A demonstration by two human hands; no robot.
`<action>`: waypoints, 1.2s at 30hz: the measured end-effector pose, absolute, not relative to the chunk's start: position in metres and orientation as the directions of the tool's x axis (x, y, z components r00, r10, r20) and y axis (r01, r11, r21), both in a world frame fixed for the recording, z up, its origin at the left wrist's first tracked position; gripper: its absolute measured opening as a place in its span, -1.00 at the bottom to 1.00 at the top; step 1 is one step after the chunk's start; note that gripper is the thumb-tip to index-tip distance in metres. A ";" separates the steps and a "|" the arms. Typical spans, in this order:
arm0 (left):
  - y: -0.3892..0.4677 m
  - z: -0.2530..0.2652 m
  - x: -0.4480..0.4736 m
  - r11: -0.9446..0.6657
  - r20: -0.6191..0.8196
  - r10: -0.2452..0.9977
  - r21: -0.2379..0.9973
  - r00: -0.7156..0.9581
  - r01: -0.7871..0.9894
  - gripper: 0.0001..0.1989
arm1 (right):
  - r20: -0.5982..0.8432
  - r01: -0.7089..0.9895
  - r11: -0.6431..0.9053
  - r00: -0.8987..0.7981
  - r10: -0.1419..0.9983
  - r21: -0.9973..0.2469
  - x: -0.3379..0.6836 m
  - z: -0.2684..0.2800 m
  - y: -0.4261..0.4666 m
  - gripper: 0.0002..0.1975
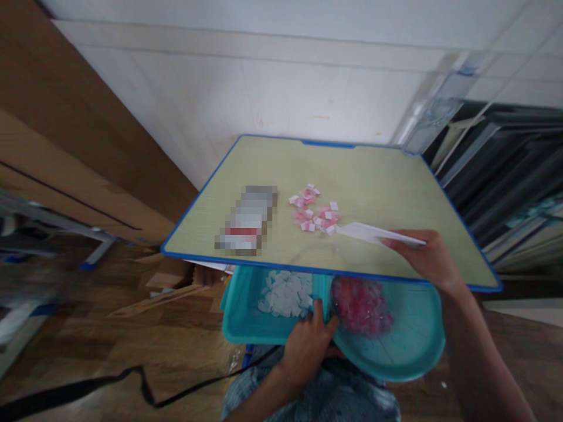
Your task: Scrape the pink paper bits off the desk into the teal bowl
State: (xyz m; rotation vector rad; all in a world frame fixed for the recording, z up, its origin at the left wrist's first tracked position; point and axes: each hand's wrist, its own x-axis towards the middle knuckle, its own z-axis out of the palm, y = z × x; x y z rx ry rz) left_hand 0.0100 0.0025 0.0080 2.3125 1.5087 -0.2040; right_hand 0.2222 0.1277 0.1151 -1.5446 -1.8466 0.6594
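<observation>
Grip of right hand (426,258) pinching white card (365,232), left hand (307,344) at teal tray (259,338), hold unclear

white wall (264,88) behind blue-rimmed pale table (382,181); tall brown panel (88,129) at left; dark flat panels (505,155) stacked at right; wood-look floor (145,351) below, cardboard pieces (170,274) lying on it at left.

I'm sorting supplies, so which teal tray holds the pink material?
The round teal tray, on the right, holds the pink material; the rectangular teal tray beside it holds white pieces instead.
</observation>
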 end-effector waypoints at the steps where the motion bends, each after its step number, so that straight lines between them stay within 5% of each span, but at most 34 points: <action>1: 0.002 0.008 0.010 -0.358 -0.320 0.851 0.226 0.416 0.906 -0.41 | 0.165 0.659 0.204 -0.121 0.979 -0.724 0.220 0.114 0.128 -0.70; 10: 0.003 0.006 0.010 -0.361 -0.339 0.846 0.205 0.412 0.910 -0.42 | 0.107 0.593 0.260 -0.281 0.954 -0.762 0.218 0.123 0.120 -0.73; 20: 0.002 0.004 0.009 -0.374 -0.304 0.854 0.205 0.422 0.905 -0.36 | 0.210 0.587 0.308 -0.232 0.950 -0.749 0.195 0.115 0.134 -0.77; 36: 0.002 0.004 0.010 -0.384 -0.283 0.860 0.188 0.424 0.904 -0.39 | 0.060 0.600 0.230 -0.289 0.956 -0.767 0.220 0.129 0.112 -0.75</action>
